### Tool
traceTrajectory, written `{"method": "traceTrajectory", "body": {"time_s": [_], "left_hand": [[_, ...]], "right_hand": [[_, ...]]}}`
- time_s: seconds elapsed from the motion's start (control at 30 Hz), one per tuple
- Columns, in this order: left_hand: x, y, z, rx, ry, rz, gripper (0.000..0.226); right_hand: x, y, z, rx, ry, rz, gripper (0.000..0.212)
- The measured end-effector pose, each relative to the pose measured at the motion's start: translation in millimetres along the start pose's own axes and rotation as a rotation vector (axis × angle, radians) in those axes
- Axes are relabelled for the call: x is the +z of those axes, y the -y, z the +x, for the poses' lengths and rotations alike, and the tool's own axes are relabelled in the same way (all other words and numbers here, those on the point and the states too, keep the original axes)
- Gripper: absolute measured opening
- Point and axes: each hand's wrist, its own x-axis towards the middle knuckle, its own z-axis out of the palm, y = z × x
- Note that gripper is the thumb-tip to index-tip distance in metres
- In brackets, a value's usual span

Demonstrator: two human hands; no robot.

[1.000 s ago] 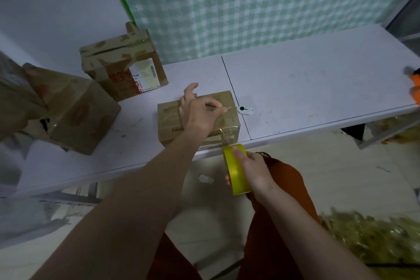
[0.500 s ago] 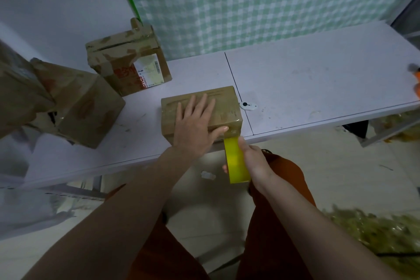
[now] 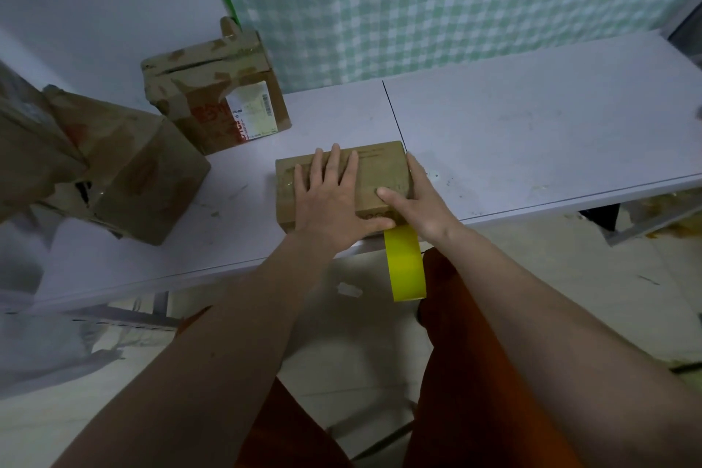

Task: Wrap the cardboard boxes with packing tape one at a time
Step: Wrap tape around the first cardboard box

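A small flat cardboard box (image 3: pixel 380 163) lies near the front edge of the white table (image 3: pixel 532 148). My left hand (image 3: pixel 330 198) rests flat on its top with the fingers spread. My right hand (image 3: pixel 421 198) is at the box's right end, with the thumb laid straight on the top and the fingers straight along the side. A yellow packing tape roll (image 3: pixel 405 262) hangs below the table edge, just under both hands. No fingers are seen around it, and what holds it up is hidden.
A taller cardboard box with a white label (image 3: pixel 212 95) stands at the back left against the wall. A crumpled box (image 3: pixel 144 171) sits left of the hands, with more cardboard at the far left edge. A white scrap (image 3: pixel 349 289) lies on the floor.
My left hand went from pinching tape above the box to lying flat on its top. My right hand left the yellow roll and moved up to the box's right end.
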Motion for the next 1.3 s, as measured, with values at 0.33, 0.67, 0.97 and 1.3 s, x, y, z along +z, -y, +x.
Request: {"method": "traceTrajectory", "body": {"time_s": [0.33,0.67,0.97,1.3], "left_hand": [[1.9,-0.1,0.4,0.012,-0.033,0.028,0.124],[-1.8,-2.8,-0.3,-0.003,0.008,0.01,0.125],[-2.8,-1.8,1.0,-0.002,0.033,0.0,0.129],[-3.4,-2.4,0.4,0.009,0.015,0.012,0.128]], "right_hand": [[8.2,9.6,30.3,0.09,-0.164,0.075,0.046],[17.2,4.9,7.5,0.214,-0.178,0.405,0.039],[-0.9,-7.4,-2.3,0.208,0.029,0.343,0.053],[-2.2,-14.8,-9.9,0.258,0.031,0.552,0.038]]}}
